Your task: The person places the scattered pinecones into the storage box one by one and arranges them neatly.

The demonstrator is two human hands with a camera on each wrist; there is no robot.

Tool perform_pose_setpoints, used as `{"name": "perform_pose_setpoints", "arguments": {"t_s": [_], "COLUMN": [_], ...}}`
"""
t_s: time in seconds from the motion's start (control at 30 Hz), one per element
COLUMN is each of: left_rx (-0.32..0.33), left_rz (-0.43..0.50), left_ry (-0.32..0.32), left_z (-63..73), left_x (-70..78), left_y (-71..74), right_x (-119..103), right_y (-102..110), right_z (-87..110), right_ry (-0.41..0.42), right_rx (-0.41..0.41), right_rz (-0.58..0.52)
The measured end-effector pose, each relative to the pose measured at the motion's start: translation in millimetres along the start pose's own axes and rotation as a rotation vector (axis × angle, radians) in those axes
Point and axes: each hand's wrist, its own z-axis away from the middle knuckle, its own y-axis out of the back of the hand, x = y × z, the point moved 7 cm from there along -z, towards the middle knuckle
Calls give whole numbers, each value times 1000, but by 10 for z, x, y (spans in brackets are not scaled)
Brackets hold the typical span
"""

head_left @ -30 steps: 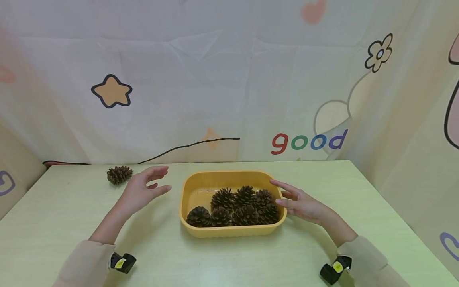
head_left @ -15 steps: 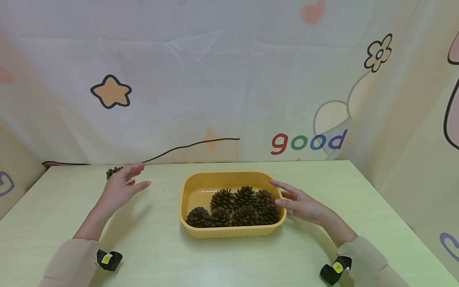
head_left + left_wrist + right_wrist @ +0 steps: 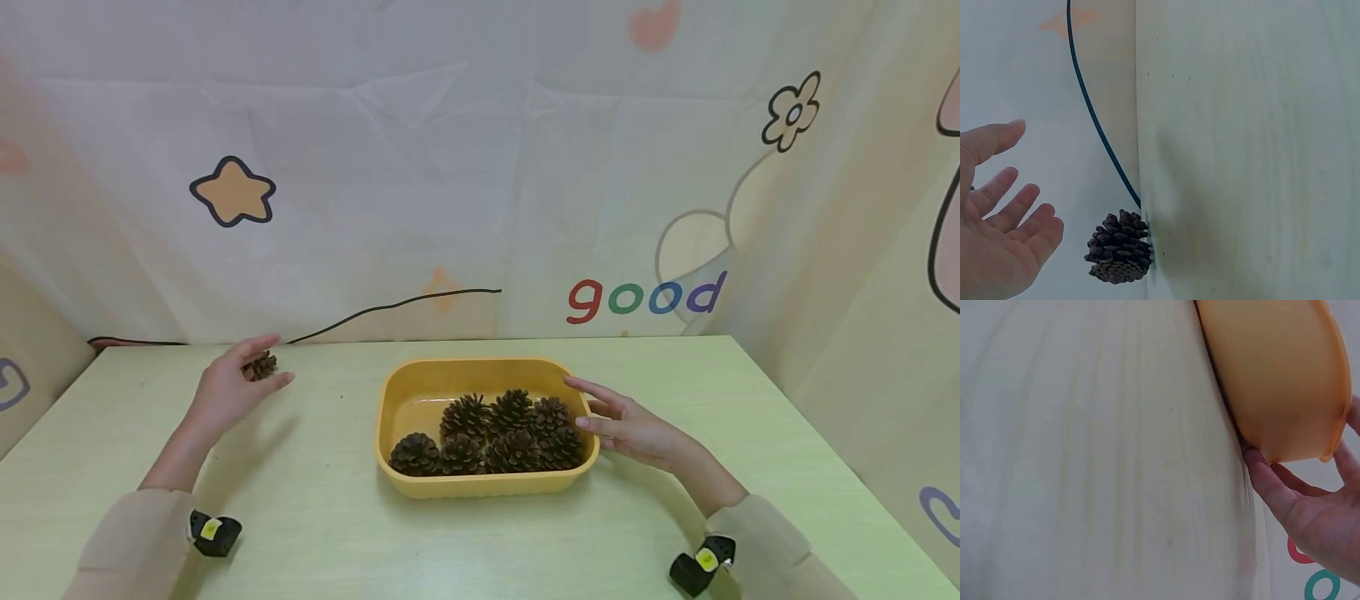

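Observation:
At the table's far left, my left hand hovers with fingers and thumb spread around a single brown pine cone. The left wrist view shows that pine cone standing by the table's back edge, a gap between it and the hand. A yellow plastic tub sits mid-table with several pine cones in its front and right part. My right hand holds the tub's right end, thumb and index finger over the rim. Its other fingers lie against the outer wall low down.
The pale green wood table ends at a printed cloth backdrop close behind the lone cone. More cloth hangs at both sides. Each wrist carries a small black camera. Bare tabletop lies between the left hand and the tub.
My left hand has moved left and slightly away from me, from right of the lone pine cone to around it. The right hand and tub stay in place.

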Motion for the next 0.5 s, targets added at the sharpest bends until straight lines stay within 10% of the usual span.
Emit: {"name": "perform_pose_setpoints", "arguments": {"t_s": [0.5], "left_rx": [27], "left_rz": [-43], "left_ry": [76], "left_z": [-96], "left_x": [-188], "left_y": [102], "right_x": [5], "right_y": [-3], "right_z": [-8], "right_ry": [-1], "right_rx": [-9], "right_rz": [-16]}}
